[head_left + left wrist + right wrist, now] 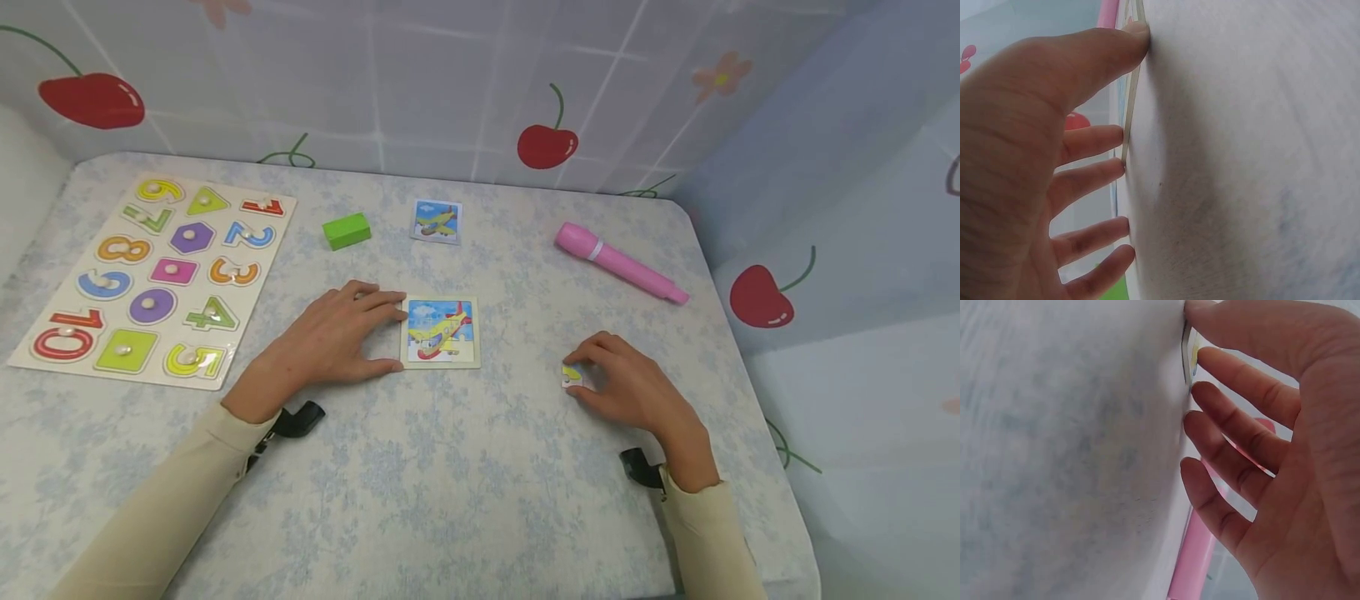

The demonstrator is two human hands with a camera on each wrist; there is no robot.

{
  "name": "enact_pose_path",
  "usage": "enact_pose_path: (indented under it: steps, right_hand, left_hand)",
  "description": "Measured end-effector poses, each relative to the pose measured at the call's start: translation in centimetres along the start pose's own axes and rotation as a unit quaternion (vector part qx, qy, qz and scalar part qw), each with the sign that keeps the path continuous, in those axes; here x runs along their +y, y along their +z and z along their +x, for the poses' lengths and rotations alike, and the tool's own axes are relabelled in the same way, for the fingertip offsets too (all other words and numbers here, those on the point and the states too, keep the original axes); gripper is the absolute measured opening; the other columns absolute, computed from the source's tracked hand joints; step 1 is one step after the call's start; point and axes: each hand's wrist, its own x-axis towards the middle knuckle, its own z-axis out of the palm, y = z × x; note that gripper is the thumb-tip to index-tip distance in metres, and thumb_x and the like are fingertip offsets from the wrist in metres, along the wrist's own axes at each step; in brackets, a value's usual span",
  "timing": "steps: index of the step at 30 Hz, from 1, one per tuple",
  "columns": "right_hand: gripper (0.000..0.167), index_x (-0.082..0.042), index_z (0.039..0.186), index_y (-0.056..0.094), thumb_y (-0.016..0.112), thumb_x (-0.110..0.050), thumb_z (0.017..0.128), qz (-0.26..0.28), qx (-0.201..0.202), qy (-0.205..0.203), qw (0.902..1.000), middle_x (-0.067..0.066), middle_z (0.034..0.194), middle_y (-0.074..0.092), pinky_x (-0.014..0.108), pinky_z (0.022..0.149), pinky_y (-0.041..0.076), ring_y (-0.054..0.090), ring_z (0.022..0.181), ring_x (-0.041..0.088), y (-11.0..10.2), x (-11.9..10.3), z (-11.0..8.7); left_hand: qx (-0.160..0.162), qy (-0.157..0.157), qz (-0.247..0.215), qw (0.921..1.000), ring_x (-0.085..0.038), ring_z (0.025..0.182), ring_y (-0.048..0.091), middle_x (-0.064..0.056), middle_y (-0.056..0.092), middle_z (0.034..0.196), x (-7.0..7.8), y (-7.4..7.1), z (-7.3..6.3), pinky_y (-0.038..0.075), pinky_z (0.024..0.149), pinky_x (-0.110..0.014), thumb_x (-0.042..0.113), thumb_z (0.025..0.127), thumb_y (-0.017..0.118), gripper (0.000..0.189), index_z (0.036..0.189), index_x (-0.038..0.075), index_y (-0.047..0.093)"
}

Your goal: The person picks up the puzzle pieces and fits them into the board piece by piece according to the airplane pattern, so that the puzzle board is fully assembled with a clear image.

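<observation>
A small square jigsaw puzzle [441, 333] with a yellow airplane picture lies in a pale frame at the middle of the table. My left hand [330, 342] rests at its left side, thumb at the lower corner and fingertips along the edge. In the left wrist view the fingers of the left hand [1035, 144] look mostly straight against the thin frame. To the right, apart from the puzzle, my right hand [637, 387] pinches a puzzle piece [572, 376] with yellow on it, between thumb and fingers, at the tabletop. The right wrist view shows the piece [1187, 356] edge-on.
A peg board [168, 271] of numbers and shapes lies at the left. Behind the puzzle are a green block [347, 232] and a small airplane picture card [437, 222]. A pink microphone-shaped toy [622, 262] lies at the back right. Cherry-patterned curtain [450, 92] borders the table.
</observation>
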Motion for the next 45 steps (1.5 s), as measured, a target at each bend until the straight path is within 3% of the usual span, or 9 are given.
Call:
enact_pose_path:
  steps: [15,35,45]
  right_hand:
    - [0.027,-0.015,0.110,0.076,0.090,-0.020,0.088,0.004,0.007,-0.027,0.9996,-0.001,0.119,0.067,0.047,0.095,0.057,0.064,0.112,0.020,0.0,-0.3,1.1]
    - [0.024,-0.015,0.108,0.077,0.089,-0.024,0.090,-0.034,-0.013,-0.087,0.9955,0.002,0.113,0.071,0.040,0.084,0.057,0.067,0.098,0.022,-0.6,-4.4,6.7]
    - [0.028,-0.017,0.111,0.076,0.090,-0.024,0.088,-0.041,-0.034,-0.109,0.9926,0.001,0.114,0.069,0.038,0.085,0.057,0.063,0.099,0.017,0.0,-6.4,9.1]
  left_hand:
    - [0.005,0.002,-0.004,1.0000,-0.037,0.145,0.047,-0.008,0.055,0.160,0.1,-0.1,0.0,0.048,0.106,-0.062,0.055,0.087,0.087,0.072,0.142,0.013,0.070]
    - [0.001,-0.002,-0.002,1.0000,-0.038,0.144,0.047,-0.008,0.055,0.161,0.2,-0.3,0.0,0.047,0.107,-0.062,0.054,0.087,0.087,0.072,0.143,0.013,0.070]
    - [0.001,-0.003,-0.006,1.0000,-0.037,0.144,0.048,-0.007,0.056,0.160,0.2,-0.1,-0.1,0.049,0.105,-0.062,0.054,0.087,0.087,0.071,0.142,0.014,0.070]
